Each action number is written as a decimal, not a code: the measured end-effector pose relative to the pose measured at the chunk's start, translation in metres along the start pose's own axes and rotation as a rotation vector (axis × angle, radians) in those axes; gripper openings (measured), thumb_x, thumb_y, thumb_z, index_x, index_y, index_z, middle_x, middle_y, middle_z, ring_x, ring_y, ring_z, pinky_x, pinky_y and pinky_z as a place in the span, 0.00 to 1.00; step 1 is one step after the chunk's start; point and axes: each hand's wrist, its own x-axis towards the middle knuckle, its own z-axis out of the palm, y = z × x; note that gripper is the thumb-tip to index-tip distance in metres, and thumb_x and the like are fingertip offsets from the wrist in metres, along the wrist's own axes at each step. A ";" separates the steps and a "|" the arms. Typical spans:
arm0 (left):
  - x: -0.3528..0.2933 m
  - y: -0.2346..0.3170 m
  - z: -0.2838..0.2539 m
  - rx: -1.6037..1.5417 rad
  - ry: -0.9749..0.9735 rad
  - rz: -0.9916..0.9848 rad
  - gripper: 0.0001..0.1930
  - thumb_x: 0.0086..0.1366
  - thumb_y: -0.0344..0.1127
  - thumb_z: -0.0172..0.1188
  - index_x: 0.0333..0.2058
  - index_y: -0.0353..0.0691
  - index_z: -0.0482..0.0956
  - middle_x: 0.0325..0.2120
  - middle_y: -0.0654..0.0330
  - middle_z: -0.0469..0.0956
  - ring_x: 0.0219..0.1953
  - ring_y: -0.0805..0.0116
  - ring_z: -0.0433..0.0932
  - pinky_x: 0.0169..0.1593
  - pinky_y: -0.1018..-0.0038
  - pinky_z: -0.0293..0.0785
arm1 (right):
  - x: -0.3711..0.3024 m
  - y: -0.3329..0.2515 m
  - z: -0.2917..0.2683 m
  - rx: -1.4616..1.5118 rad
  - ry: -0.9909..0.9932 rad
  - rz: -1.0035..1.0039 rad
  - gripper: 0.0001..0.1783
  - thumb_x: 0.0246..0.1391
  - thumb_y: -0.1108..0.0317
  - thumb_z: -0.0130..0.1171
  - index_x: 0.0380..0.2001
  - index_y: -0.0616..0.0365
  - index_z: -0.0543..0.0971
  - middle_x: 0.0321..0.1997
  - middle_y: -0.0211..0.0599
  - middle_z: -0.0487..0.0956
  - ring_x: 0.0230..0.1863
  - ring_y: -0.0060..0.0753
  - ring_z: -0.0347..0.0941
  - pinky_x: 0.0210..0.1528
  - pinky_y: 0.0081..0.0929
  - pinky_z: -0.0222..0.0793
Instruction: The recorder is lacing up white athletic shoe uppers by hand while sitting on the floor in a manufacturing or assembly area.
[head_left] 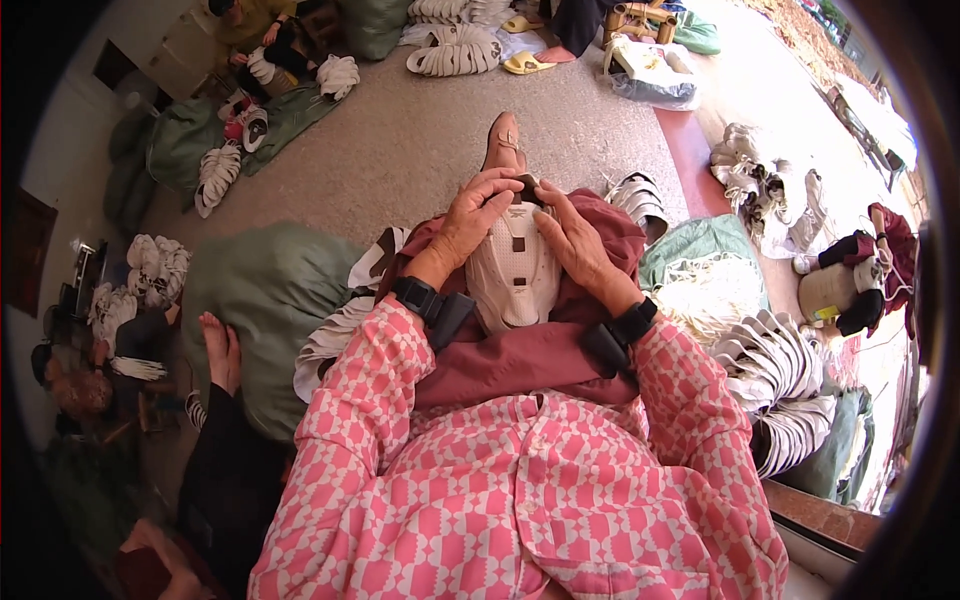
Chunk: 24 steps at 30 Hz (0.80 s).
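A white shoe upper (513, 268) with small perforations and dark square cut-outs lies across my lap on maroon cloth (500, 362). My left hand (482, 215) rests along its left side, its fingers bent over the far end. From the other side my right hand (578, 240) grips it, thumb on the white surface and fingers curled at the far edge. Between the fingertips of both hands shows a dark brown piece (527, 187) at the upper's far end. What the fingertips do underneath is hidden.
Stacked white uppers (335, 338) lean by a green sack (270, 318) on my left. To my right are white laces (703, 290) on a green bag (690, 240) and more stacked uppers (768, 360). A bare foot (219, 350) and other people are nearby.
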 end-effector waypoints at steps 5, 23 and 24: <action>0.000 0.003 -0.008 0.187 -0.071 -0.015 0.17 0.68 0.41 0.56 0.48 0.36 0.78 0.60 0.60 0.64 0.62 0.67 0.62 0.64 0.72 0.56 | 0.003 0.008 0.000 0.042 0.007 -0.015 0.30 0.63 0.54 0.44 0.63 0.57 0.59 0.65 0.58 0.63 0.66 0.55 0.61 0.65 0.37 0.57; -0.018 -0.014 -0.011 -0.588 0.042 -0.348 0.25 0.66 0.34 0.58 0.61 0.40 0.65 0.53 0.60 0.73 0.53 0.71 0.73 0.60 0.73 0.67 | -0.006 0.010 -0.020 0.193 -0.032 -0.082 0.28 0.66 0.52 0.41 0.57 0.64 0.67 0.59 0.56 0.70 0.61 0.54 0.65 0.62 0.37 0.59; -0.021 -0.010 -0.011 -0.604 0.050 -0.349 0.26 0.65 0.35 0.59 0.60 0.40 0.66 0.52 0.60 0.74 0.53 0.70 0.73 0.60 0.73 0.67 | -0.018 0.012 -0.032 0.193 0.060 -0.025 0.26 0.66 0.53 0.44 0.54 0.64 0.71 0.53 0.54 0.74 0.58 0.50 0.69 0.60 0.34 0.62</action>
